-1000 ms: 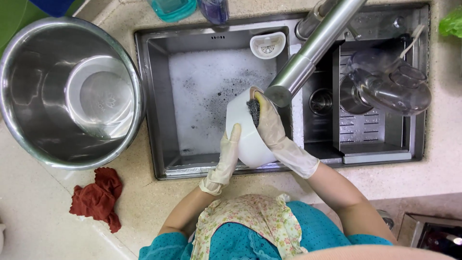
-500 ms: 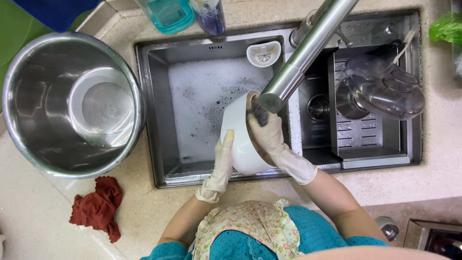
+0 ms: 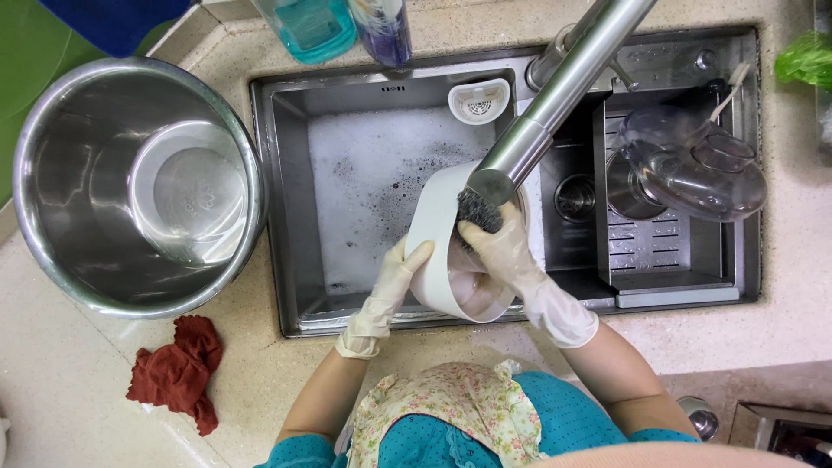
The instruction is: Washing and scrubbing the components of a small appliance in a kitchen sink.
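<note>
From the head camera I look straight down at the sink (image 3: 295,208), and I will place everything from there. Over the middle of the sink is a white bowl (image 3: 442,251), tipped on its side. My left hand (image 3: 386,295) is closed around the bowl's outer wall, with the fingers (image 3: 414,254) curled on the rim. My right hand (image 3: 507,251) is closed on a dark scrubber (image 3: 478,210) pressed at the bowl's open mouth. Both hands wear thin pale gloves. I think the bowl is hard, smooth and slippery with soap, and it could break if dropped, so holding the rim and wall looks best. The sink floor is foamy and wet. A shiny tap (image 3: 555,95) reaches over the bowl. Right of the bowl, in the sink's other half, a clear glass lid (image 3: 693,165) rests over a pot. Left of the sink on the bench (image 3: 69,381) stands a big steel bowl (image 3: 52,225), and near it lies a red cloth (image 3: 178,373). Behind the sink stand two soap bottles (image 3: 316,26).
</note>
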